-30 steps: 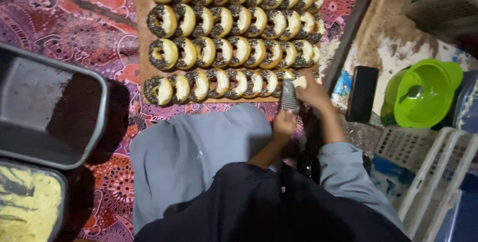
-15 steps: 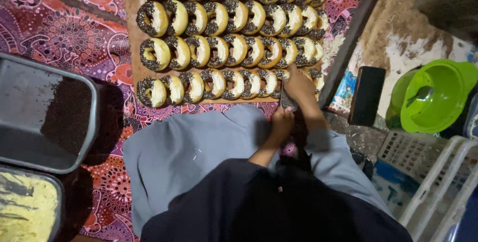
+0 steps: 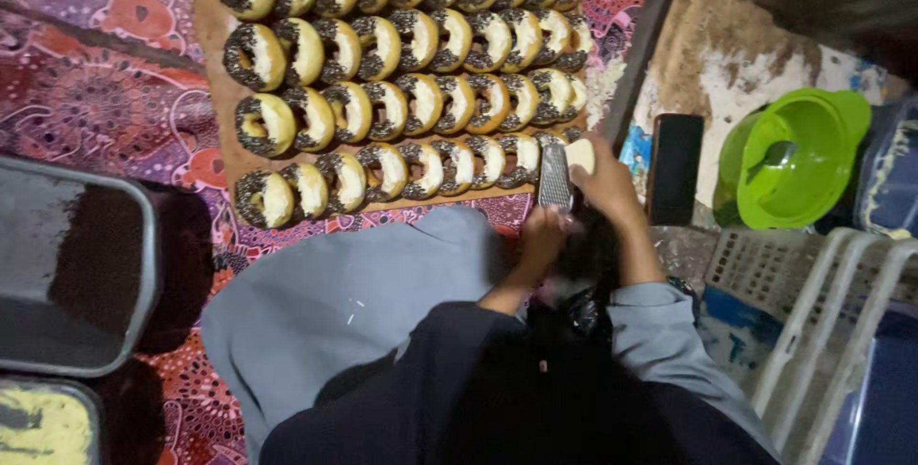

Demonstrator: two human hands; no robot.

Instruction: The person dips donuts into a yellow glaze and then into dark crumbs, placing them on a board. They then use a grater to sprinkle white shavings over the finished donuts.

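Firstly, at the left stands a grey metal tray with dark sprinkles (image 3: 72, 269), and below it a tray corner with yellow crumbs (image 3: 38, 427). On the brown wooden board (image 3: 206, 54) lie four rows of ring doughnuts covered with dark sprinkles (image 3: 402, 73). At the board's lower right corner, the left hand (image 3: 543, 236) is clenched around the lower end of a narrow grey metal grater (image 3: 555, 176), so the grater rises just above this hand. Its long axis is almost upright in the picture, pointing away from the person toward the doughnuts. The right hand (image 3: 607, 188) grasps a pale yellow block (image 3: 579, 154) and presses it on the grater's upper right side. Further right stand a black rectangular object (image 3: 674, 169) and a bright green plastic bowl (image 3: 798, 154).
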